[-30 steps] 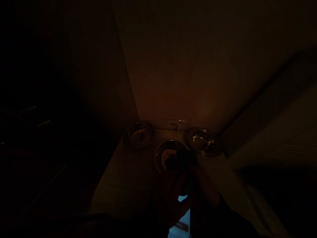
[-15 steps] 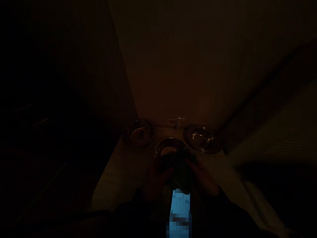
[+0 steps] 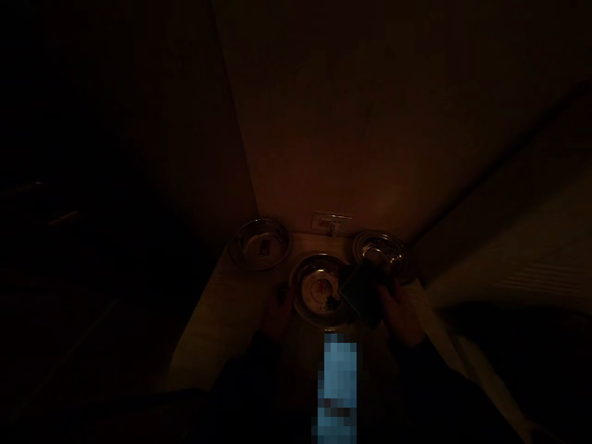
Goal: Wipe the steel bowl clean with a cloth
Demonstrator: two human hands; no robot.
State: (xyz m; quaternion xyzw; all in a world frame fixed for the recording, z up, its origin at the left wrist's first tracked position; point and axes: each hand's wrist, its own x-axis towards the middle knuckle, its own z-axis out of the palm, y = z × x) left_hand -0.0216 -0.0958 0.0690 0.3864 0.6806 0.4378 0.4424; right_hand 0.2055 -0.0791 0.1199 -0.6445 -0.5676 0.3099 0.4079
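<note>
The scene is very dim. A round steel plate (image 3: 309,311) with a raised rim and a reddish round mark inside lies at the middle of the small table. At its left edge, my left hand (image 3: 277,314) has its fingers curled on the rim. A folded dark green cloth (image 3: 363,293) is gripped in my right hand (image 3: 402,311), over the plate's right side. Below the plate glows a bright phone-like screen (image 3: 340,382), its content blurred.
Another steel plate (image 3: 259,264) with a small dark label stands at the table's back left. A stack of shiny steel plates (image 3: 361,246) is at the back right. Behind them, a wall socket (image 3: 332,222) holds a plug. The pale wooden table (image 3: 208,333) ends at dark space on the left.
My right hand has moved right with the cloth, uncovering the middle plate. My left hand has left the cloth and shifted to the plate's left rim.
</note>
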